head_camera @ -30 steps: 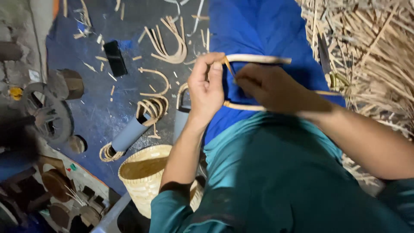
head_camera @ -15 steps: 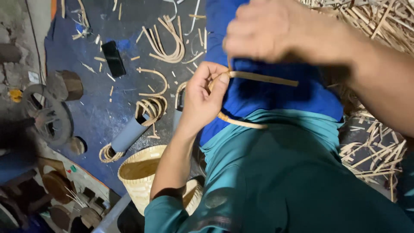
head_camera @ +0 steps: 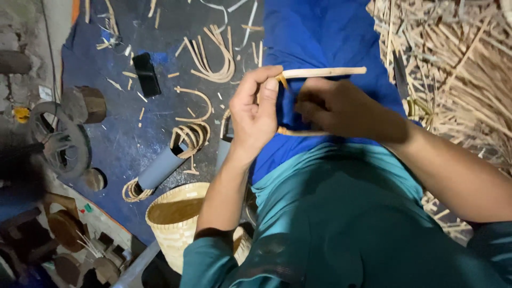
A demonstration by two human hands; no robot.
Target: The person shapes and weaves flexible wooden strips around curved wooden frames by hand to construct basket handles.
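Observation:
My left hand (head_camera: 255, 114) pinches the bend of a curved rattan cane (head_camera: 325, 72) over my lap, thumb and fingers closed on it. My right hand (head_camera: 341, 109) is just right of it, fingers curled on the same cane where a thin strip wraps it; the lower limb of the cane (head_camera: 290, 131) runs under both hands. A blue cloth (head_camera: 320, 32) covers my legs below the work. I wear a teal shirt (head_camera: 341, 213).
A woven basket (head_camera: 178, 216) stands by my left elbow. Bent cane loops (head_camera: 210, 58), a grey tube (head_camera: 160, 168), a black phone (head_camera: 146, 73), a wooden block (head_camera: 85, 104) and a wheel (head_camera: 58, 141) lie on the dark floor. A heap of cane strips (head_camera: 458, 69) fills the right.
My right hand had lifted up high half a second ago and has come back down to the cane beside my left hand. The left hand kept its grip.

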